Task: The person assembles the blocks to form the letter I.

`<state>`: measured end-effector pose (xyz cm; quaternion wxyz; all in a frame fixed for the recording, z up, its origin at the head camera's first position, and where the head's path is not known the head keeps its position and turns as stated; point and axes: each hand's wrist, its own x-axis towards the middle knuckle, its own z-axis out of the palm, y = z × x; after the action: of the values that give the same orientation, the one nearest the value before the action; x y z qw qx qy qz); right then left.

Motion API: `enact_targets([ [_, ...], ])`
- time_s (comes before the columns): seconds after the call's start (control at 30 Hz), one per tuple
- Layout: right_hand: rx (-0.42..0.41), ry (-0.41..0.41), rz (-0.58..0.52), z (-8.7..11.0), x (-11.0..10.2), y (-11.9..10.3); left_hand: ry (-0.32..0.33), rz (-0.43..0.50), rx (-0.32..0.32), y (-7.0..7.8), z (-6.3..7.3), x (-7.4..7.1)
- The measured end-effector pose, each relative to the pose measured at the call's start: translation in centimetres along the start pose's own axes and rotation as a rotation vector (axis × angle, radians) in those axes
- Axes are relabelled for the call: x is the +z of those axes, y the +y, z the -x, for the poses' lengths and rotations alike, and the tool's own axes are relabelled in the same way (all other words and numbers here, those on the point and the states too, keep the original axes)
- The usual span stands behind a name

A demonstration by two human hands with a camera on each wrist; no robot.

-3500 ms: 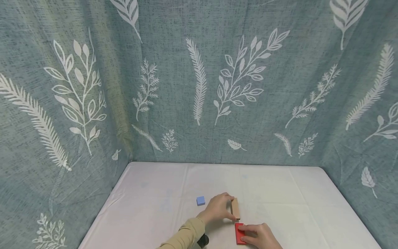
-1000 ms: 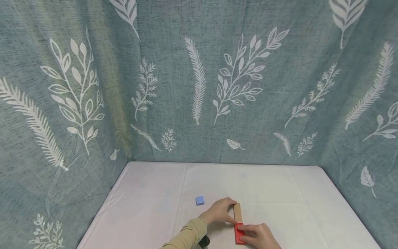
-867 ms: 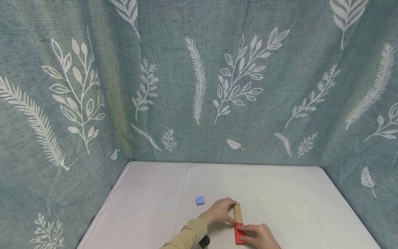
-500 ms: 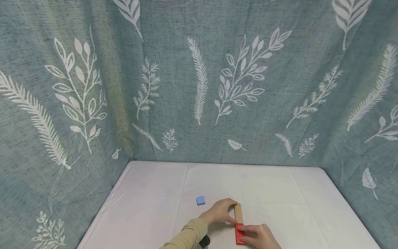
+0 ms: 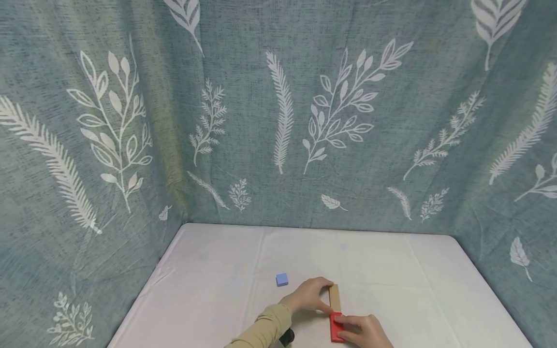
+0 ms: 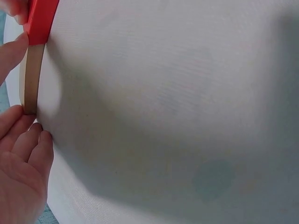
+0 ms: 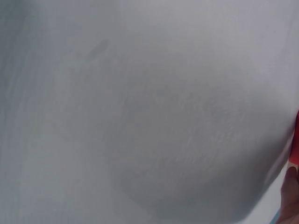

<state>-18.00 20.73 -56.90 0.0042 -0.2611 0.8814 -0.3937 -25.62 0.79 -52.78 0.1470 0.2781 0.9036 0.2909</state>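
My left hand [image 5: 306,295] pinches a plain wooden block [image 5: 334,297] lengthwise, thumb at its near end and fingertips at its far end. Directly in front of it lies a red rectangular block [image 5: 336,333], which my right hand [image 5: 364,329] holds between thumb and fingers. In the left wrist view the wooden block [image 6: 32,79] meets the red block [image 6: 41,23] end to end, in one line. Only a sliver of the red block [image 7: 295,147] and a fingertip [image 7: 290,193] show at the right wrist view's edge.
A small blue square block [image 5: 282,280] lies left of and beyond my left hand. White cloth covers the table [image 5: 217,270]. A blue-green curtain with white leaf prints [image 5: 243,121] closes off the back and sides. A dark device [image 5: 286,337] sits by my left wrist.
Over the last few seconds my left hand has drawn the wooden block nearer, up against the red block's end. Since one second ago both hands look still; the head view shifted slightly.
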Motion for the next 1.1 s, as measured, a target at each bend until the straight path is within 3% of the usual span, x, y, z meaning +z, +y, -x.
enact_targets([
  [0.13, 0.083, -0.036, -0.007, 0.2, 0.0, -0.3, -0.003, -0.007, 0.001, -0.1, 0.0, 0.3],
  [0.37, 0.124, -0.052, -0.056, 0.2, -0.1, -0.6, -0.008, -0.002, -0.010, 0.2, 0.2, 0.2],
  [0.73, 0.291, 0.019, -0.119, -1.1, 0.4, -0.6, -0.013, 0.023, -0.025, 0.2, 0.4, 0.3],
  [0.9, 0.306, 0.005, -0.108, -1.3, 0.3, -0.5, -0.008, 0.025, -0.024, 0.4, 0.5, 0.1],
  [1.1, 0.235, -0.001, -0.061, -1.7, 0.1, -0.4, -0.002, 0.019, -0.029, 0.2, 0.4, 0.0],
])
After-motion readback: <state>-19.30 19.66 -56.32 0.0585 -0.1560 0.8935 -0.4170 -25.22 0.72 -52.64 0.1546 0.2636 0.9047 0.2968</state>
